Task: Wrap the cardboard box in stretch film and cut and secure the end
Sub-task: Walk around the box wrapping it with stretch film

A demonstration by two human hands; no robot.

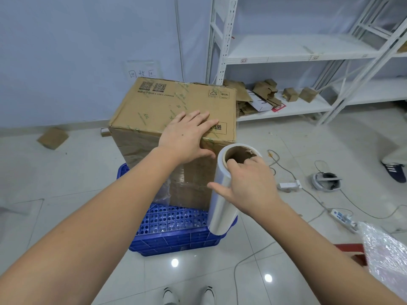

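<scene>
Nearest us, our right hand point(251, 186) held the stretch film roll point(222, 194) upright just beside the box's near right corner, its grip closed with fingers hooked into the cardboard core and the thumb spread across the film. Our left hand point(187, 137) lay flat and open on top of the cardboard box point(154, 106), clasping nothing. The box stood on an upturned blue crate point(174, 230) on the tiled floor point(66, 172). Beyond stood white shelving point(286, 51) holding cardboard scraps point(259, 95).
</scene>
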